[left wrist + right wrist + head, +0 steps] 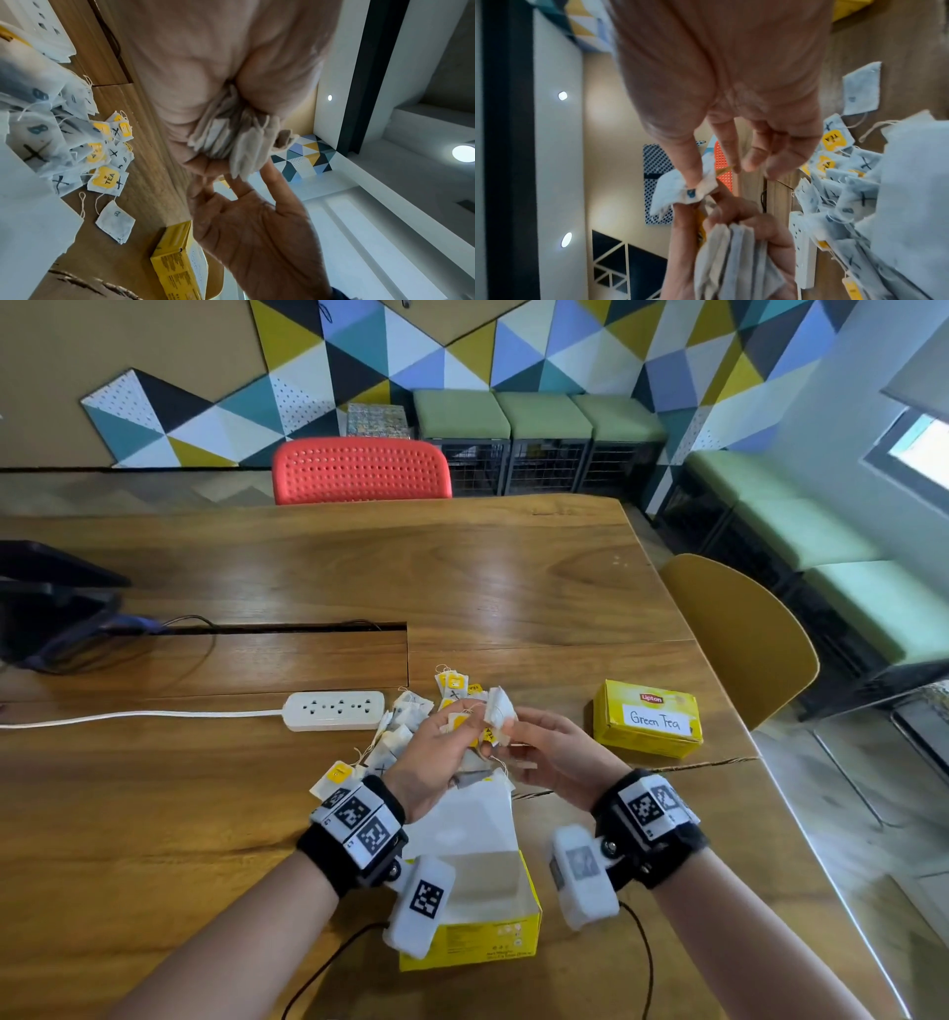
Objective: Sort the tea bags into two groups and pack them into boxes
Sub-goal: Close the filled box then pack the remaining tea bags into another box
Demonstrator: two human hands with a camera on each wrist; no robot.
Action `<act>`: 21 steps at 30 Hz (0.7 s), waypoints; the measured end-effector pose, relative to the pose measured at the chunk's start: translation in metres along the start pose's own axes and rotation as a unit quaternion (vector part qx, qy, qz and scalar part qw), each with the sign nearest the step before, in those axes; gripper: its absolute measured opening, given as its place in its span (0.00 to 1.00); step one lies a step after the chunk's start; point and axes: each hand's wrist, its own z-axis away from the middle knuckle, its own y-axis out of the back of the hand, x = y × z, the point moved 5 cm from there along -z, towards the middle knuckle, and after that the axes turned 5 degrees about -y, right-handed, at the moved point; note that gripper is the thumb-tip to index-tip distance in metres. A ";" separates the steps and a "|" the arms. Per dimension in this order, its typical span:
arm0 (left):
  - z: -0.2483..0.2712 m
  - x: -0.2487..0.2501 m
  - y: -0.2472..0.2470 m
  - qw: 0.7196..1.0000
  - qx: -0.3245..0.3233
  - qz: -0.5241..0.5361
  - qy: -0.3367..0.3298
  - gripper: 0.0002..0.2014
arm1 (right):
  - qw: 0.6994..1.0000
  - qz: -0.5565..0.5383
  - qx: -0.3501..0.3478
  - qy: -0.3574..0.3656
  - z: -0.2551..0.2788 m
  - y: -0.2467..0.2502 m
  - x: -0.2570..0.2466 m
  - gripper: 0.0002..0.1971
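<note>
My left hand is raised above the table and grips a stack of several tea bags between thumb and fingers. My right hand meets it from the right and pinches one white tea bag between thumb and forefinger, against the stack. A loose pile of tea bags, some marked with an X and some with yellow tags, lies on the table beyond the hands. An open yellow box stands under my wrists, lid up. A closed yellow box labelled Green Tea sits to the right.
A white power strip with its cable lies left of the pile. A dark device stands at the table's far left. A red chair and a yellow chair stand at the edges.
</note>
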 end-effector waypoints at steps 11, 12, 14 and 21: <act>0.003 0.006 0.004 0.999 -0.033 -0.038 -0.014 0.08 | 0.995 -0.102 0.004 -0.010 -0.003 0.007 -0.002 0.14; 0.003 0.006 0.004 0.998 -0.035 -0.049 -0.017 0.10 | 0.995 -0.097 0.028 -0.003 -0.004 0.010 -0.004 0.12; 0.002 0.004 0.008 0.997 -0.031 -0.067 -0.013 0.10 | 0.993 -0.102 0.059 0.011 -0.004 0.015 -0.007 0.08; -0.004 -0.015 0.023 0.996 0.054 0.006 0.069 0.17 | 0.892 0.201 0.279 0.295 0.010 0.025 -0.050 0.14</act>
